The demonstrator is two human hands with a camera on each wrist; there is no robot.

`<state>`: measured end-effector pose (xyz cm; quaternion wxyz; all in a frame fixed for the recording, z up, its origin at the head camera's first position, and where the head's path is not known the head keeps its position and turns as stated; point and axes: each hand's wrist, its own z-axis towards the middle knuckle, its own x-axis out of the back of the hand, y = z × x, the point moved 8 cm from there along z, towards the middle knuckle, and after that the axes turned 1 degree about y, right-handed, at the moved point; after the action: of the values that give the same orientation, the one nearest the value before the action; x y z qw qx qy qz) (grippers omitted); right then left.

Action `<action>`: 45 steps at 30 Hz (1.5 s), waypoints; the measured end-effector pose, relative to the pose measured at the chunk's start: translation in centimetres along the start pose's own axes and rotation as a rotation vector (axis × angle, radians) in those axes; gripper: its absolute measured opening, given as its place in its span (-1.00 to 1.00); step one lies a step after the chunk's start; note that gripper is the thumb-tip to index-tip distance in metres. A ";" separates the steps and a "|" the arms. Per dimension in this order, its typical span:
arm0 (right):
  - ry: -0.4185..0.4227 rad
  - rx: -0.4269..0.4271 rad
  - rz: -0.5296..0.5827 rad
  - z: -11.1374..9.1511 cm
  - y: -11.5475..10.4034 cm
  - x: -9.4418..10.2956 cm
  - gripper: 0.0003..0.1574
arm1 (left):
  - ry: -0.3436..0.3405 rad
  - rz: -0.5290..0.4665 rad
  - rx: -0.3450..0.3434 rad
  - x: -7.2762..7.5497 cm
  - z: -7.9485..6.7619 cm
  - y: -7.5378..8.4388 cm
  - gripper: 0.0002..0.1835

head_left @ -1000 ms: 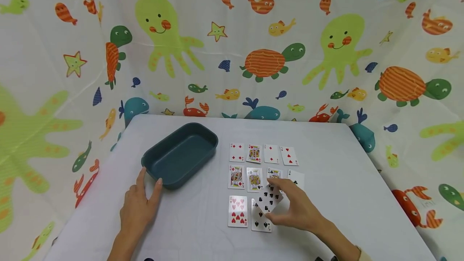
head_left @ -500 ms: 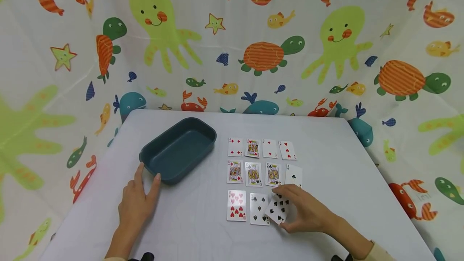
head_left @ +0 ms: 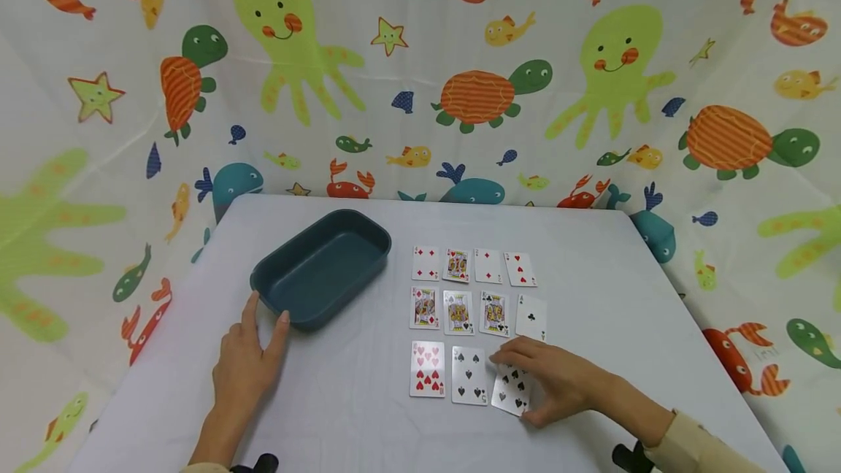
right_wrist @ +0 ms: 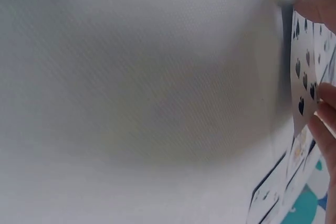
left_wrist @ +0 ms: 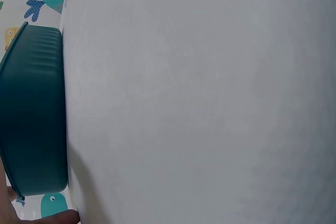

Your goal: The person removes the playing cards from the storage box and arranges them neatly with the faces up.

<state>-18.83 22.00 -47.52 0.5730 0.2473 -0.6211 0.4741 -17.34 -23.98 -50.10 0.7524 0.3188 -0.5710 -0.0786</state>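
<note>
My right hand (head_left: 563, 384) pinches a spade playing card (head_left: 511, 390) between thumb and fingers at the right end of the nearest row of cards. In the right wrist view that spade card (right_wrist: 303, 72) stands tilted just over the white tablecloth, its lower part hidden by my fingers. Left of it lie a five of spades (head_left: 469, 377) and a ten of hearts (head_left: 427, 369), both face up. My left hand (head_left: 244, 365) rests by the near left corner of a dark teal tray (head_left: 284, 279), fingers extended toward its rim. The tray's outer wall (left_wrist: 37, 114) fills the left wrist view's left side.
Behind the near row lie two more rows of face-up cards, with kings such as the king of spades (head_left: 458, 312), an ace of clubs (head_left: 531, 317) and red cards like a three of hearts (head_left: 520, 269). A sea-animal curtain (head_left: 407, 79) hangs behind the table.
My right hand has carried the spade card right and down, from over the five of spades to beside it. The left hand stays at the tray. The head view has tipped slightly downward.
</note>
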 end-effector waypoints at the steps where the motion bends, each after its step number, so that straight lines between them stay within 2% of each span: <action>1: -0.005 0.016 -0.005 0.1 0.0 0.0 0.05 | -0.001 0.000 -0.001 0.0 0.0 0.0 -0.13; 6: -0.031 0.059 -0.008 0.3 0.0 -0.3 0.05 | -0.011 0.002 0.005 0.0 -0.1 0.1 -0.13; 10: -0.053 0.063 -0.009 0.3 0.0 -0.5 0.05 | -0.009 0.002 0.007 0.0 -0.1 0.1 -0.13; 18: -0.090 0.019 0.006 0.3 0.2 -0.6 0.03 | -0.006 0.009 0.012 0.1 -0.2 0.1 -0.13; 33: -0.069 -0.034 -0.012 -0.2 0.4 -0.6 -0.01 | -0.001 0.012 0.015 0.1 -0.2 0.3 -0.13; 36: -0.033 -0.040 -0.017 -0.2 0.4 -0.5 -0.04 | -0.007 0.012 0.016 0.1 -0.2 0.3 -0.13; 38: 0.023 -0.057 -0.009 -0.1 0.3 -0.1 -0.08 | -0.019 0.017 0.019 0.0 -0.2 0.3 -0.12; 41: 0.151 -0.119 0.010 0.4 0.5 0.9 -0.13 | -0.042 0.029 0.021 0.0 -0.1 0.1 -0.10; 45: 0.350 -0.264 0.055 1.7 1.0 2.5 -0.17 | -0.075 0.042 0.025 0.1 0.2 -0.1 -0.08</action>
<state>-21.05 21.58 -45.31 0.6864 0.0671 -0.5752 0.4398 -17.45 -24.13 -50.09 0.7279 0.3130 -0.6064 -0.0675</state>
